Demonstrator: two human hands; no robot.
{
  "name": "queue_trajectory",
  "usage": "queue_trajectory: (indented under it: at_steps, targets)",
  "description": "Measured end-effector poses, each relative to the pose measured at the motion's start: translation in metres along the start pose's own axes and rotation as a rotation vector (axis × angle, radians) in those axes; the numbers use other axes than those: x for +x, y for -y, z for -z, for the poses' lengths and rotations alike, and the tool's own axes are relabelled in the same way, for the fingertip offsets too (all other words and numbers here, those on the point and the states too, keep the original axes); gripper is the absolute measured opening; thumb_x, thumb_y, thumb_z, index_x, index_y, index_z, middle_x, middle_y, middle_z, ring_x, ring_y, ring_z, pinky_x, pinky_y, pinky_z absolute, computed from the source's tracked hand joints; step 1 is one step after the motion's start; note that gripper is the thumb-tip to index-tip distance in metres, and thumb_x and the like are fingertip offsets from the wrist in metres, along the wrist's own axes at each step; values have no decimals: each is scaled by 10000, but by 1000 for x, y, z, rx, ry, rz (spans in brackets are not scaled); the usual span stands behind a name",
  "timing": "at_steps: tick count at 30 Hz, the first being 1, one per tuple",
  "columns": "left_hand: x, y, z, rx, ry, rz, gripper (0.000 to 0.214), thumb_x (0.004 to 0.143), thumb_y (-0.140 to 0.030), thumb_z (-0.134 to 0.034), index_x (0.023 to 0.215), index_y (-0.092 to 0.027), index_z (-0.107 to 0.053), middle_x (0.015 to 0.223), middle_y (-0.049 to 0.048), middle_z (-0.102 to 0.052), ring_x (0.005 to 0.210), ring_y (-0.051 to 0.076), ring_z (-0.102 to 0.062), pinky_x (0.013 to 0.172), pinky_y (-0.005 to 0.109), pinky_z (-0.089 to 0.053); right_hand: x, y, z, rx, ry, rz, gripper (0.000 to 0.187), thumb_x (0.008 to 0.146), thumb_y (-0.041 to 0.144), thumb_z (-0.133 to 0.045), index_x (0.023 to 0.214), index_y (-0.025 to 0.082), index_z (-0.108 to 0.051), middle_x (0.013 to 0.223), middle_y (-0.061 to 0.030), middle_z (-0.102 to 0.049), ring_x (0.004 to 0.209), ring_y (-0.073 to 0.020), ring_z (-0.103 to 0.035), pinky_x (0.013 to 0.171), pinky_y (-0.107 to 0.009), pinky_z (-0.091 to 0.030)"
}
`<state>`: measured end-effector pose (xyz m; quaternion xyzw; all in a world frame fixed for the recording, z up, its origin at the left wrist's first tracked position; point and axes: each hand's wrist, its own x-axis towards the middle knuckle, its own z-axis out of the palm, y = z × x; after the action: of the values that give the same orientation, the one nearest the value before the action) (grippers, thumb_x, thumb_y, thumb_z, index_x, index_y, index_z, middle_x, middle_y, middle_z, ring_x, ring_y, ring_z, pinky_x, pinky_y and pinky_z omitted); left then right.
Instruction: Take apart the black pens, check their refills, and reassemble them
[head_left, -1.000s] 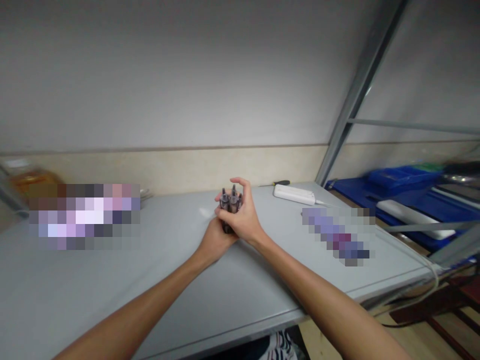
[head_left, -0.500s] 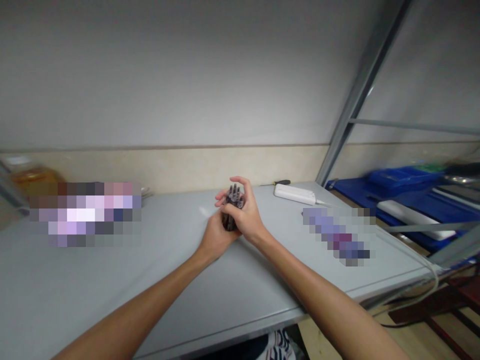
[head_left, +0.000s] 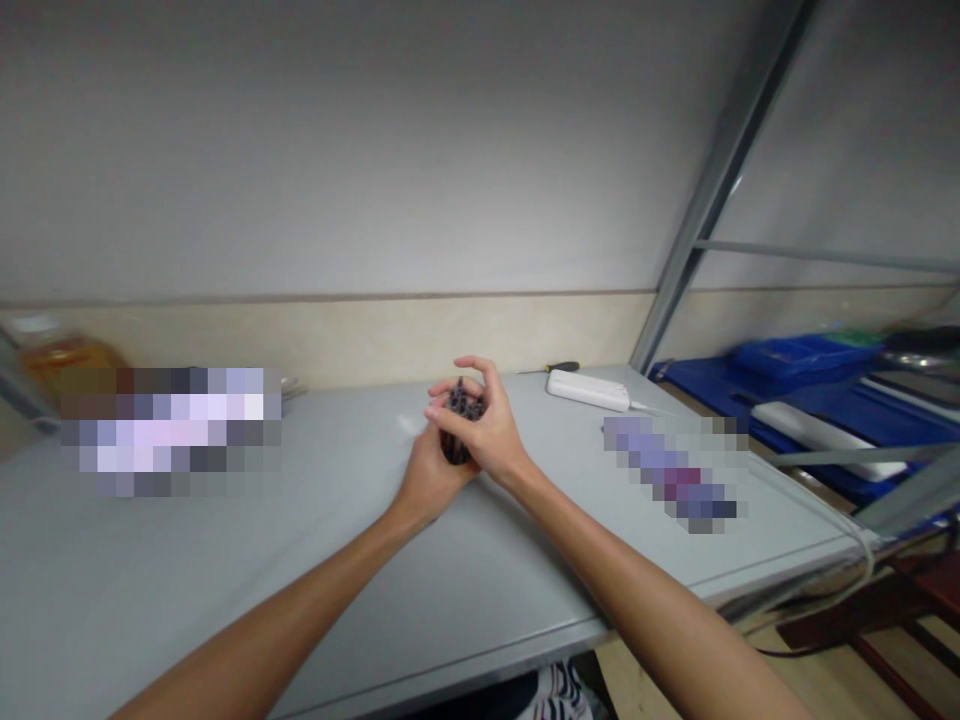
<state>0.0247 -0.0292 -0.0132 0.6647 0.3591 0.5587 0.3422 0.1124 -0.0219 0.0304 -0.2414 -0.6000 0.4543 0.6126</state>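
Note:
Between my hands is a small dark object (head_left: 454, 447) with several finger-like prongs sticking up at its top. Its lower part and sides are partly hidden. My left hand (head_left: 429, 482) is wrapped round it from below and the left, most of its fingers out of sight. From the right, my right hand (head_left: 496, 432) curls over it, thumb across the front and index finger arched above the prongs. Both hands are just above the grey desk (head_left: 360, 600).
A screwdriver (head_left: 562, 367) and a white power strip (head_left: 587, 390) lie near the back wall. Blurred patches cover items at left and right. A bottle of amber liquid (head_left: 71, 360) stands far left. Beyond the metal post (head_left: 686, 240) are blue trays (head_left: 810, 352).
My right thumb has moved up and left across the dark object. The prongs now show shorter and look turned or tilted. My left hand has barely moved.

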Motion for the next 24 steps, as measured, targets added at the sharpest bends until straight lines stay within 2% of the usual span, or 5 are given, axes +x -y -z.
queue_trajectory:
  at_steps: [4,7,15,19,24]
  targets:
    - [1,-2,0,30,0,11,504,605,-150,-659,1083,-116,-503,1077,97,-625,981,243,-601,830,329,-486,0,-2,2,-76,-8,38,614,554,269,-765,1040,252,-390,924,-8,-594,807,-141,-567,792,-316,-447]
    - [1,0,0,13,1,14,475,623,-149,-630,1083,-115,-515,1123,103,-612,1025,244,-584,838,314,-483,1,-4,2,-68,19,31,592,570,264,-754,1039,247,-393,852,9,-602,781,-138,-569,772,-311,-455]
    - [-2,-9,3,110,35,67,375,649,-176,-605,1014,-126,-529,818,49,-676,759,180,-644,682,263,-506,3,4,4,-186,-74,-8,267,634,300,-685,817,200,-518,648,39,-560,594,-115,-509,625,-259,-431]
    - [-3,-13,5,2,168,239,346,671,-225,-614,980,-138,-484,559,-27,-598,446,123,-572,461,227,-457,8,-2,12,-298,-76,-12,220,633,344,-686,661,179,-542,604,36,-512,561,-104,-457,559,-238,-392]
    - [-4,-11,10,-202,326,402,328,650,-264,-674,880,-132,-481,589,4,-613,493,118,-585,491,228,-467,10,-19,21,-359,-50,-33,239,658,379,-661,613,172,-551,565,39,-498,531,-98,-421,526,-230,-352]
